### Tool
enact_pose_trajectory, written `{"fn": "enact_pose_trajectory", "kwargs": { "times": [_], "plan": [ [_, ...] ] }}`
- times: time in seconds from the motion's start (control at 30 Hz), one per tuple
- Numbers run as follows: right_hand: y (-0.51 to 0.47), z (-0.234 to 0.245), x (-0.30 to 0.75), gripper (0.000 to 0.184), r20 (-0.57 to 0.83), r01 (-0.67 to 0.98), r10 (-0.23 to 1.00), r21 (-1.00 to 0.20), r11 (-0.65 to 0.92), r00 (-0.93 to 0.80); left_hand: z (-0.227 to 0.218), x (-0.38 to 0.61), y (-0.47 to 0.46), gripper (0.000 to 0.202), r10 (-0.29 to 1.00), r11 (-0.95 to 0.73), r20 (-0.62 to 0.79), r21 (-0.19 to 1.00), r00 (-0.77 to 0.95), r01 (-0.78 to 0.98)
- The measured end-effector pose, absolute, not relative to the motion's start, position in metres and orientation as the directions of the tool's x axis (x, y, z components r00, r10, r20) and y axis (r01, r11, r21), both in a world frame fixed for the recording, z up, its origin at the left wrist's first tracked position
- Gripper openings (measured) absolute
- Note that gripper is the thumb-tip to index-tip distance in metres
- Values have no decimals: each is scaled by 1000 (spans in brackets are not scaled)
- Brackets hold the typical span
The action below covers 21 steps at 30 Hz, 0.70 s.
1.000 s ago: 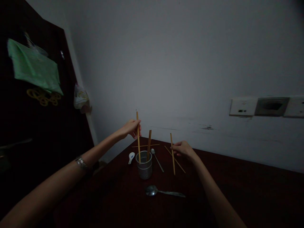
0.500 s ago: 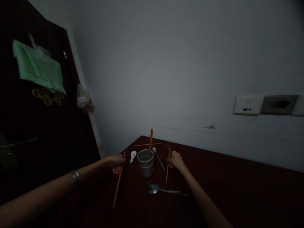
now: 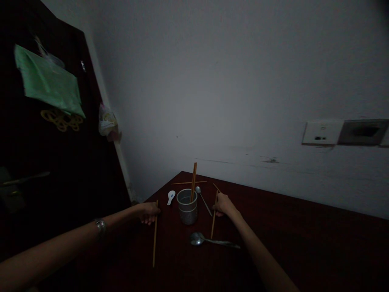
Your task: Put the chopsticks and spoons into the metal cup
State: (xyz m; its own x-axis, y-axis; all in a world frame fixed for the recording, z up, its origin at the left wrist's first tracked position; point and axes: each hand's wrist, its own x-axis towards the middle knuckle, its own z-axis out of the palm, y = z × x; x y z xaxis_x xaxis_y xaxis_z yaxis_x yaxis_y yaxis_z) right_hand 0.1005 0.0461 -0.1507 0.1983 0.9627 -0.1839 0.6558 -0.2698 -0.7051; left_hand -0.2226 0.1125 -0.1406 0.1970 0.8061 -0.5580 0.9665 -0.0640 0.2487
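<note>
Left of the metal cup, my left hand (image 3: 149, 212) pinches a wooden chopstick (image 3: 154, 245) near its top end, and the chopstick points toward me. On the other side, my right hand (image 3: 223, 205) has its fingers closed round another chopstick (image 3: 213, 225), whose lower end comes close to a large metal spoon (image 3: 197, 239). A further chopstick (image 3: 216, 187) shows just beyond the right hand, partly hidden by it. Between my hands stands the grey metal cup (image 3: 187, 213), with chopsticks (image 3: 193, 178) leaning upright inside it.
A white ceramic spoon (image 3: 171, 197) lies left of the cup, and a long-handled metal spoon (image 3: 204, 200) lies right of it. Behind the cup, a chopstick (image 3: 188, 183) rests along the far table edge. A wall borders the dark red table (image 3: 288, 227); a door (image 3: 91, 170) stands left.
The lower end of the left chopstick has swung to the right, so it now points more straight toward me. My right hand stays nearly in place, its chopstick's lower end slightly nearer the large spoon.
</note>
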Motion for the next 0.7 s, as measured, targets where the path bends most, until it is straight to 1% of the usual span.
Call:
{"fn": "enact_pose_trajectory", "kwargs": {
  "times": [0.1, 0.27, 0.43, 0.47, 0.5, 0.53, 0.57, 0.6, 0.63, 0.67, 0.7],
  "plan": [
    [49, -155, 102, 20, -194, 657, 964, -705, -266, 182, -140, -222, 114, 52, 768, 41, -633, 203, 99, 978],
    [54, -161, 106, 16, -158, 664, 977, -717, -214, 145, -142, -220, 107, 58, 820, 14, -564, 195, 101, 981],
    [53, -150, 110, 13, -119, 654, 977, -727, -206, 176, -142, -218, 97, 62, 839, -11, -535, 175, 104, 984],
    [52, -147, 111, 12, -107, 658, 978, -726, -200, 179, -138, -218, 98, 61, 859, -23, -502, 162, 102, 987],
    [51, -143, 113, 12, -96, 661, 980, -726, -190, 176, -130, -218, 100, 59, 893, -47, -438, 143, 105, 989],
    [51, -138, 115, 12, -87, 660, 981, -729, -181, 173, -119, -217, 104, 56, 933, -74, -343, 118, 111, 990],
    [49, -133, 117, 12, -79, 654, 982, -736, -174, 173, -105, -215, 108, 52, 970, -116, -201, 99, 134, 988],
    [48, -128, 119, 14, -69, 644, 983, -747, -165, 172, -90, -211, 113, 48, 987, -149, -57, 71, 153, 986],
    [46, -122, 120, 15, -57, 631, 983, -760, -156, 174, -73, -207, 118, 48, 985, -162, 69, 66, 157, 985],
    [44, -117, 122, 17, -47, 615, 983, -774, -147, 177, -58, -200, 123, 49, 970, -210, 144, 98, 195, 973],
    [42, -111, 123, 19, -35, 600, 983, -787, -139, 183, -44, -192, 127, 49, 951, -290, 164, 171, 263, 942]
  ]
}}
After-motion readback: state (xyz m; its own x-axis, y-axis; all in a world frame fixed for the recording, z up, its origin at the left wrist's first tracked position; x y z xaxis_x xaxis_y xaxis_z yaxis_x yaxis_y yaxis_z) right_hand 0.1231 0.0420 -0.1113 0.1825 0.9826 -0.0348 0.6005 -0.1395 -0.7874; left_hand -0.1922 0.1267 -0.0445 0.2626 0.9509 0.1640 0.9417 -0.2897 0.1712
